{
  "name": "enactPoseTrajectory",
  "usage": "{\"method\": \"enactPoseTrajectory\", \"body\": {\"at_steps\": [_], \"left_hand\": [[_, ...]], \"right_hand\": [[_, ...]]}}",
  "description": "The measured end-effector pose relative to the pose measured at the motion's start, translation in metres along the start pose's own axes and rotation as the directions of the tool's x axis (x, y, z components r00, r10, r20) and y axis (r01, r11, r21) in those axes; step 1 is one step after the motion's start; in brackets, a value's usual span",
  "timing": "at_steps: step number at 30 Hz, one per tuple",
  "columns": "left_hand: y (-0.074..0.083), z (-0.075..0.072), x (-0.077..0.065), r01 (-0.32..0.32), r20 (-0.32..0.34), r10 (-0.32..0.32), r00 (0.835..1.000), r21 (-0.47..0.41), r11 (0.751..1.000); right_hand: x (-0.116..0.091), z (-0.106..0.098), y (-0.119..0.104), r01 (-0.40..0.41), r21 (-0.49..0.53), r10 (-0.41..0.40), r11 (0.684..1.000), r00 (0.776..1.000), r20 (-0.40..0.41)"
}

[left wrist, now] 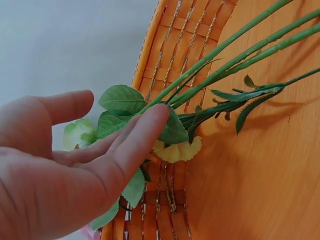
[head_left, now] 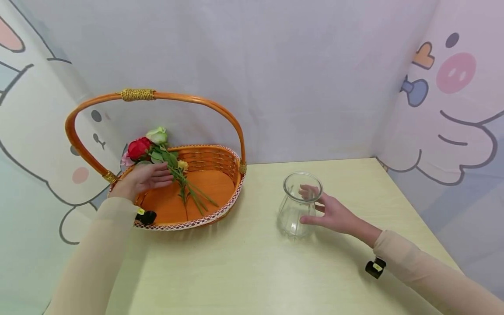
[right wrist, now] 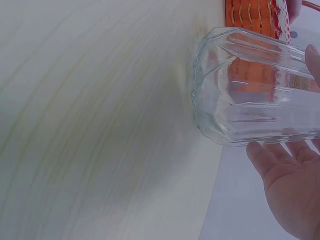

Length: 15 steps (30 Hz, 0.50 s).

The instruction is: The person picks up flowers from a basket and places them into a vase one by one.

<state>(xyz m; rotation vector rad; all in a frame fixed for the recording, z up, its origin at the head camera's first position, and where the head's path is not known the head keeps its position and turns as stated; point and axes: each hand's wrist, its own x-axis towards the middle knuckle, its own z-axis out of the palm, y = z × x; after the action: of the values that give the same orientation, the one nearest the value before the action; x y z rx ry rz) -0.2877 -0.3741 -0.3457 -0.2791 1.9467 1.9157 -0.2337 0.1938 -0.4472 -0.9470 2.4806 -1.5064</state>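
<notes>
A clear glass vase [head_left: 291,214] stands upright on the table. My right hand [head_left: 332,213] is at its right side, fingers spread, thumb in front and the other fingers seen through the glass behind. A gap shows between palm and vase. In the right wrist view, fingertips [right wrist: 257,152] are right at the glass. My left hand [head_left: 147,178], its fingers nearly straight, is beside a bunch of flowers in the basket [head_left: 212,179]. The bunch has a red rose [head_left: 138,148], a white-green rose [head_left: 157,135] and a yellow flower [left wrist: 177,150]. Its fingertips overlap the green leaves [left wrist: 122,100].
The basket has a tall arched handle [head_left: 189,97] and a patterned rim, and stands left on the pale wooden table [head_left: 252,271]. Green stems [head_left: 193,192] point toward its front right. A cloth backdrop [head_left: 307,87] with cartoon animals closes off the back and sides.
</notes>
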Motion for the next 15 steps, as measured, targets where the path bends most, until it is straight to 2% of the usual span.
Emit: {"method": "enactPoseTrajectory", "body": {"at_steps": [8, 15], "left_hand": [[-0.0002, 0.0028, 0.0042, 0.033, 0.004, -0.032, 0.999, -0.085, 0.996], [-0.0008, 0.0009, 0.0081, 0.034, 0.027, -0.031, 0.999, -0.141, 0.989]], "right_hand": [[0.0005, 0.0010, 0.0006, 0.008, 0.002, -0.008, 1.000, 1.000, 0.004], [0.0002, -0.0005, -0.0020, -0.002, 0.005, 0.002, 1.000, 1.000, 0.005]]}}
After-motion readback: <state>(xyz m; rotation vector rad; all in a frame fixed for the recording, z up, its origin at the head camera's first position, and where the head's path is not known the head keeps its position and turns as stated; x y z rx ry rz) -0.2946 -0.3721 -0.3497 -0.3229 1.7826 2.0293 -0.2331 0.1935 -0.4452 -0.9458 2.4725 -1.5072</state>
